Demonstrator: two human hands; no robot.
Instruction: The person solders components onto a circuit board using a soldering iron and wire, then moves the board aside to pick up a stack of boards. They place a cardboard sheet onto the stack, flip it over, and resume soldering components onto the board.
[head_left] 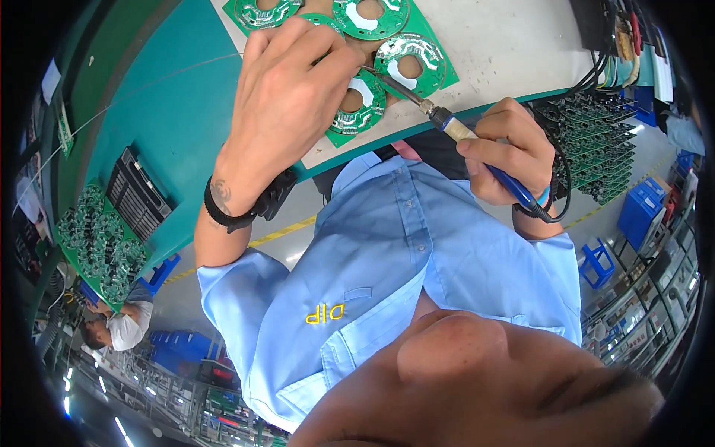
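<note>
A blue-and-cream soldering iron [456,128] is in my right hand [514,153], gripped like a pen. Its slim metal shaft points up and left, and the tip is at the round circuit boards close to my left fingertips. My left hand [287,93] arches over the boards with its fingers pinched together. Thin solder wire [201,64] runs from the left into that hand; its end is hidden by my fingers. The green circuit board panel [450,73] carries several round boards with centre holes and white patches. My left hand covers part of it.
The panel lies on a pale work surface [514,48] edged in teal. Left are a black slotted tray [138,195] and a populated green board [104,242]. Stacked circuit boards [592,145] stand right. The iron's black cable [567,186] loops by my right wrist. A person [130,328] is farther off.
</note>
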